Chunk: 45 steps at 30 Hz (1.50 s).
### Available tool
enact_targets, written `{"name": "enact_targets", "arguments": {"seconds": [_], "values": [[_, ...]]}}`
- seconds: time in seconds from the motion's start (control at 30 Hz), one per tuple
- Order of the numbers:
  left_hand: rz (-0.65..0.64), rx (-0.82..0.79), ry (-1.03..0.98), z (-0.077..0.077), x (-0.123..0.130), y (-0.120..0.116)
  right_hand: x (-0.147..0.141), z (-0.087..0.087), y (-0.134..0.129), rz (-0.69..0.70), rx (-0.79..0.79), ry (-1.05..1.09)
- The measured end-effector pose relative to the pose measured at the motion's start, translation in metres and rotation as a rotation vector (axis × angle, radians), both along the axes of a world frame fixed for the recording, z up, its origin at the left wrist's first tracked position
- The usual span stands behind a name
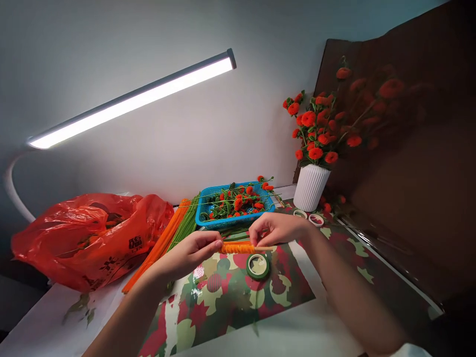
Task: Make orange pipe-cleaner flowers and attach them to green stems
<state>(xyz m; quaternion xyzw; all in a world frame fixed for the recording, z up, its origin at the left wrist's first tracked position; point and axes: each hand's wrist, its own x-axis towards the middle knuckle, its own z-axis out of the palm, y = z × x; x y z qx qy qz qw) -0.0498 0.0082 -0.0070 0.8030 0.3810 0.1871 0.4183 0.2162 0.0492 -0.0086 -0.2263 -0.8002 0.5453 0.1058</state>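
Observation:
An orange pipe cleaner is wound in a tight coil around a thin stick, held level above the patterned mat. My left hand is closed on the left end of the coil, thumb and fingers pinched together. At the coil's right end, the fingertips of my right hand pinch it where the bare stick pokes out. Just below the coil lies a roll of green tape. Bundles of orange pipe cleaners and green pipe cleaners lie beyond my left hand.
Behind my hands, a blue basket holds orange flowers with green stems. A white ribbed vase of similar flowers stands back right, near two tape rolls. On the left sits a red plastic bag under a lit lamp.

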Motion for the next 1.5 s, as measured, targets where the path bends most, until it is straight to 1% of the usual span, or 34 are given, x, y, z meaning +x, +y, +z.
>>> {"name": "enact_targets", "arguments": {"seconds": [0.1,0.23,0.4,0.53,0.6,0.77,0.9,1.0,1.23,1.33,1.5], "values": [[-0.024,0.071,0.189,0.002,0.004,-0.005,-0.003,-0.007,0.004,0.091,-0.072,-0.181],[-0.016,0.13,0.346,0.0,0.009,-0.012,-0.01,-0.013,0.008,0.149,-0.089,-0.271],[-0.008,0.189,0.404,0.002,0.011,-0.015,-0.012,-0.012,0.006,0.17,-0.121,-0.34],[0.0,0.215,0.429,0.005,0.012,-0.018,-0.014,-0.012,0.005,0.215,-0.143,-0.382],[0.016,0.227,0.447,0.006,0.013,-0.019,-0.016,-0.014,0.005,0.203,-0.129,-0.412],[0.068,0.28,0.494,0.006,0.018,-0.021,-0.021,-0.021,0.007,0.053,-0.014,-0.47],[0.07,0.346,0.524,0.003,0.021,-0.021,-0.022,-0.026,0.009,-0.01,-0.004,-0.451],[0.069,0.409,0.539,0.0,0.022,-0.021,-0.02,-0.031,0.012,-0.01,-0.064,-0.399],[0.016,0.566,0.544,-0.002,0.024,-0.023,-0.018,-0.054,0.024,0.097,-0.346,-0.209],[0.005,0.584,0.558,-0.003,0.024,-0.023,-0.02,-0.061,0.026,0.113,-0.405,-0.152],[0.0,0.595,0.589,-0.006,0.023,-0.021,-0.023,-0.065,0.029,0.133,-0.448,-0.116]]}}
